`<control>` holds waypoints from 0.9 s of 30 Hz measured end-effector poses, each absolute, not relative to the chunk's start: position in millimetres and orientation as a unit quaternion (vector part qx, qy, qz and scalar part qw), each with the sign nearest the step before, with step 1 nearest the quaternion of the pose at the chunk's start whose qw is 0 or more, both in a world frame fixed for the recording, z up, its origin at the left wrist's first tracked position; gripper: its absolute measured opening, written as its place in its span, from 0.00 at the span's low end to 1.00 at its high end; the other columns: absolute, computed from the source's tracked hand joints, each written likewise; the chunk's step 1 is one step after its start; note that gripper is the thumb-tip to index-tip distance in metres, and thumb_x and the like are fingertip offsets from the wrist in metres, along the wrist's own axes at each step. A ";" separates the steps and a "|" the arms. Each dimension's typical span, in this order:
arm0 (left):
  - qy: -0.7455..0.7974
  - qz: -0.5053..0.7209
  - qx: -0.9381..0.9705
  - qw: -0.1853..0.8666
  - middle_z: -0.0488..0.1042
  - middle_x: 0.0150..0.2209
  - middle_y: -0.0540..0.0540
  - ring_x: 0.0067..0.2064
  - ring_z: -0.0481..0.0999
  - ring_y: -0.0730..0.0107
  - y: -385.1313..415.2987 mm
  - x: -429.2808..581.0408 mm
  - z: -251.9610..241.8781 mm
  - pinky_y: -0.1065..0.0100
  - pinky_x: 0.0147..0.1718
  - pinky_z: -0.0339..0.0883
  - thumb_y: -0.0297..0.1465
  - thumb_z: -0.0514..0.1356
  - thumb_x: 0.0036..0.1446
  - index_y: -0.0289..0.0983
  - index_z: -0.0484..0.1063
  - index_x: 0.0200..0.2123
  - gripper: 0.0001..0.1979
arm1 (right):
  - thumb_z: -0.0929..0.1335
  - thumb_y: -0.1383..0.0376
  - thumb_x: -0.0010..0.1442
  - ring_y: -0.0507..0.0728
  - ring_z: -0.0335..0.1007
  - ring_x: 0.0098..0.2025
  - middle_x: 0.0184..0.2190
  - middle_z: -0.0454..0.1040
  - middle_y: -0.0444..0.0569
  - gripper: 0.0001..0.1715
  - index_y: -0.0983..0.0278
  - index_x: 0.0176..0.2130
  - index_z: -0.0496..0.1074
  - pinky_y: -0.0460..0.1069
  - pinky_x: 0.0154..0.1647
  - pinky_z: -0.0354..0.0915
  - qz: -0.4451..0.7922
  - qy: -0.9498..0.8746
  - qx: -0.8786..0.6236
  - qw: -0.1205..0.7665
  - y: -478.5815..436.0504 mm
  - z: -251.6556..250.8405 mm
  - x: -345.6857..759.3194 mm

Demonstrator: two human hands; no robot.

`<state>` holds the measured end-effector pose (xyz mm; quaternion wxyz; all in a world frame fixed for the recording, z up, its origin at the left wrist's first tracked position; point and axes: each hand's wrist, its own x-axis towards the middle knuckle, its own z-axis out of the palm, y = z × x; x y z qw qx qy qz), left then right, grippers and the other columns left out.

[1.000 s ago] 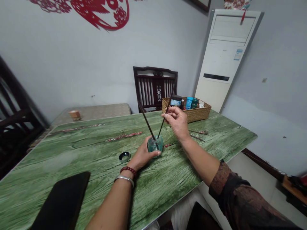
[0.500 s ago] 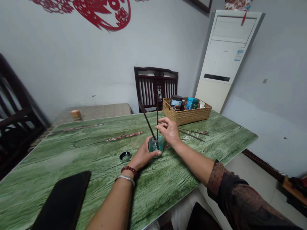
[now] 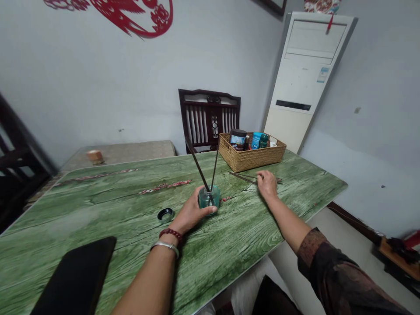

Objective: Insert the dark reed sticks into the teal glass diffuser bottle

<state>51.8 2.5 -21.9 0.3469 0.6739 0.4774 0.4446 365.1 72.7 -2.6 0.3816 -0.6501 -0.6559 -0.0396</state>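
A small glass diffuser bottle [image 3: 215, 194] with blue-green liquid stands on the table. My left hand [image 3: 190, 211] is wrapped round its near left side, thumb across the front. Dark diffuser sticks [image 3: 198, 168] rise from its neck and spread apart in a V. To the right, my right hand [image 3: 267, 184] is at the loose dark sticks [image 3: 241, 176] lying on the tabletop, its fingers bent and closed on them. How many it grips is hidden. A dark ring-shaped cap [image 3: 166, 214] lies left of my left hand.
Behind the loose sticks is a woven basket [image 3: 257, 161] with jars and packets. A flat black object [image 3: 77, 273] lies at the front left of the green wood-patterned table [image 3: 131, 249]. A dark wooden chair [image 3: 210, 116] stands beyond the far edge.
My right hand has let go of the stick in the bottle and moved right, down to the loose sticks. That stick now leans right. My left hand still holds the bottle.
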 end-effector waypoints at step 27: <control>0.474 0.437 0.684 0.341 0.81 0.51 0.40 0.54 0.80 0.46 0.8 52.6 -15.4 0.48 0.58 0.71 0.44 0.74 0.41 0.39 0.68 0.57 0.41 | 0.68 0.63 0.70 0.62 0.76 0.50 0.47 0.82 0.59 0.13 0.64 0.45 0.83 0.50 0.48 0.62 -0.045 -0.747 -0.650 0.131 60.1 -13.7 351.4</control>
